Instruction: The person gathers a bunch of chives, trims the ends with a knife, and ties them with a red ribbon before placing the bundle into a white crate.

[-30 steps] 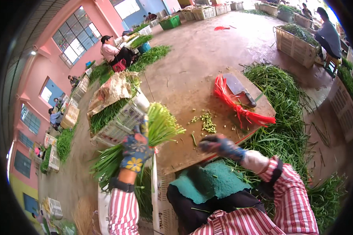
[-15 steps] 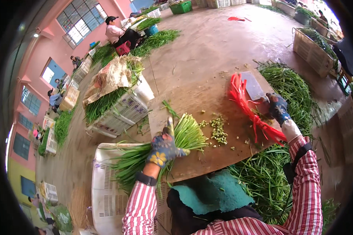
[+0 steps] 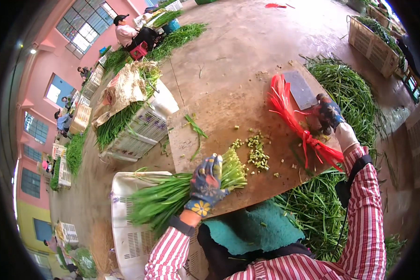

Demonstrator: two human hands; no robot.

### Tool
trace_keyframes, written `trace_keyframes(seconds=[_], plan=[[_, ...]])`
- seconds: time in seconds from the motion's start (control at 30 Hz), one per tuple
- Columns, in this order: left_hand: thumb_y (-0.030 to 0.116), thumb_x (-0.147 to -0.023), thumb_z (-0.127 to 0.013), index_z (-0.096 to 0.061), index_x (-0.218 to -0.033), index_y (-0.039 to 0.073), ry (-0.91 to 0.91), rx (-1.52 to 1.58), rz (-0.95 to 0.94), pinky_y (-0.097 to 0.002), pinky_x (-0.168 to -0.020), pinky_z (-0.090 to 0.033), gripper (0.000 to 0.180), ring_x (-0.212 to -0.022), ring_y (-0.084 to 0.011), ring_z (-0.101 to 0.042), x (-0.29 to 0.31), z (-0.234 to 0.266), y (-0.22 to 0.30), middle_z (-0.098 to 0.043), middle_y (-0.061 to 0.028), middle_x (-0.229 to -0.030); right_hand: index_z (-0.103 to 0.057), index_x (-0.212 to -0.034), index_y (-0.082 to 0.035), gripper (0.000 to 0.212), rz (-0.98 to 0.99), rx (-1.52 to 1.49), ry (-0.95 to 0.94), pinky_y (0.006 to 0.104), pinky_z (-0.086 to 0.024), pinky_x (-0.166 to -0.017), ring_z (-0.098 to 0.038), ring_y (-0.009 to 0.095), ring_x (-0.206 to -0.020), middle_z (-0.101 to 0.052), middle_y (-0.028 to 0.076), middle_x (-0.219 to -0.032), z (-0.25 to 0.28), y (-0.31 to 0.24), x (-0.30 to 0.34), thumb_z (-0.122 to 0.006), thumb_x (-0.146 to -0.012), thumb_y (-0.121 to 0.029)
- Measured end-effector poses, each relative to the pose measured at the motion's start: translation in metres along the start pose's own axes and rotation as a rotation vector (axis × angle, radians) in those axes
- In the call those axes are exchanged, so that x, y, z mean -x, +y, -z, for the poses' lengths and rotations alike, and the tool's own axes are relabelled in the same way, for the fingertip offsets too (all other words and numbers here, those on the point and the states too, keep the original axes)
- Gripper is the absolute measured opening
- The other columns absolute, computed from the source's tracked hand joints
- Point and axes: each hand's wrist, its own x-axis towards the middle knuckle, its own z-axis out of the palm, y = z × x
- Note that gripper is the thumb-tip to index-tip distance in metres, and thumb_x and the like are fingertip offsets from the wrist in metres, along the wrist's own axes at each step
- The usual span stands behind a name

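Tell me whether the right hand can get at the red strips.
Likely yes: the red strips lie close by the right hand and nothing seems to block them, though it looks busy with the knife.

Bright daylight fills the scene, strongest at upper right, where the floor (image 3: pixel 308 21) shines pale. Fisheye distortion bends the wall (image 3: pixel 36 78); black closes the rim. The greens' (image 3: pixel 149 205) leafy ends blur; the board (image 3: pixel 214 123) looks sharp.

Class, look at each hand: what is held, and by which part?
Left hand: the green stalk bundle, near its pale cut ends. Right hand: at the cleaver, by its handle end; the grip itself is hidden.
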Motion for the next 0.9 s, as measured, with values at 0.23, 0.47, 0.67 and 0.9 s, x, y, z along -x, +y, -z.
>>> trace_keyframes(seconds=[0.23, 0.47, 0.67, 0.9], plan=[[0.057, -0.052, -0.07, -0.021, -0.135, 0.001, -0.021, -0.115, -0.066, -0.0424, -0.096, -0.032, 0.111, -0.116, -0.032, -0.038, 0.0, 0.014, 0.017, -0.035, -0.018, -0.132, -0.054, -0.09, 0.0, 0.028, -0.03, -0.629, -0.042, 0.03, -0.043, -0.054, -0.053, 0.019, -0.06, -0.056, 0.01, -0.069, 0.028, 0.009, -0.001, -0.058, -0.065, -0.01], [0.061, -0.05, -0.071, -0.014, -0.137, 0.002, -0.681, 0.3, 0.136, -0.0406, -0.098, -0.03, 0.12, -0.118, -0.0372, -0.037, -0.051, 0.069, -0.027, -0.037, -0.0219, -0.129, -0.054, -0.095, -0.002, 0.029, 0.057, -1.151, -0.021, 0.0263, -0.046, -0.058, -0.057, 0.014, -0.068, -0.058, 0.004, -0.084, 0.104, -0.056, 0.042, -0.058, -0.067, -0.002], [0.053, -0.048, -0.076, -0.007, -0.138, 0.003, -0.429, 0.189, -0.078, -0.0427, -0.101, -0.026, 0.124, -0.125, -0.0329, -0.03, -0.032, 0.032, 0.002, -0.026, -0.0203, -0.138, -0.049, -0.103, 0.0, 0.033, 0.185, -1.276, -0.218, 0.0267, -0.046, -0.056, -0.059, 0.017, -0.066, -0.057, 0.007, -0.084, 0.1, -0.061, 0.077, -0.057, -0.072, -0.006], [0.048, -0.05, -0.076, -0.019, -0.136, 0.005, -0.35, 0.033, 0.043, -0.0443, -0.078, -0.046, 0.112, -0.1, -0.0319, -0.053, -0.017, 0.022, 0.027, -0.043, -0.0151, -0.123, -0.043, -0.117, -0.007, 0.035, -0.027, -1.674, -0.595, 0.0313, -0.043, -0.072, -0.054, 0.018, -0.077, -0.055, 0.009, -0.094, 0.047, -0.098, 0.155, -0.046, -0.088, -0.026]])
